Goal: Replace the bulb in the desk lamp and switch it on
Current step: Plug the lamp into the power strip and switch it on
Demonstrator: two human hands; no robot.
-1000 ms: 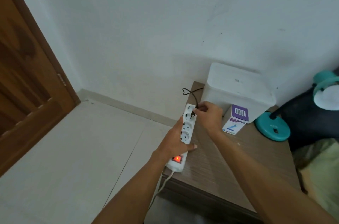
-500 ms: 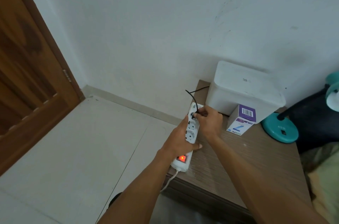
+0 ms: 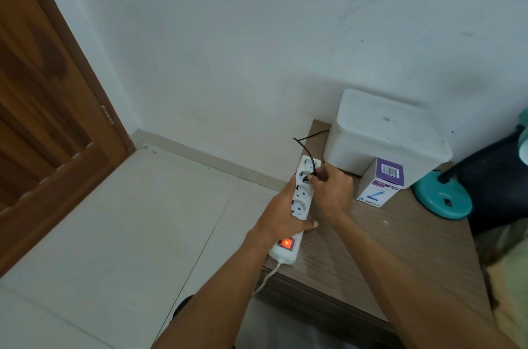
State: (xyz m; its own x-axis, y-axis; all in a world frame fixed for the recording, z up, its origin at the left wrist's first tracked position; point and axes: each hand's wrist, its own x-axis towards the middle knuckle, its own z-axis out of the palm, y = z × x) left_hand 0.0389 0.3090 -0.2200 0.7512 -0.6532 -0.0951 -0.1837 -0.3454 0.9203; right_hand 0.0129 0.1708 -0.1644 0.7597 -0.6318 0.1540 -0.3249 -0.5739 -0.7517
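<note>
Left hand clamps the white power strip at the table's left edge; right hand pinches the black plug at its second-farthest socket.

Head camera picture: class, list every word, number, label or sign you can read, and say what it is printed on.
"7": large blue numeral on the white side of the small box, seen upside down.
Brand word beside it: upside down, too blurred to read.
Barcode on the box's purple top: digits too small.
Small dark mark on the white bin: unreadable.
Faint raised letters on the lamp base: unreadable.
</note>
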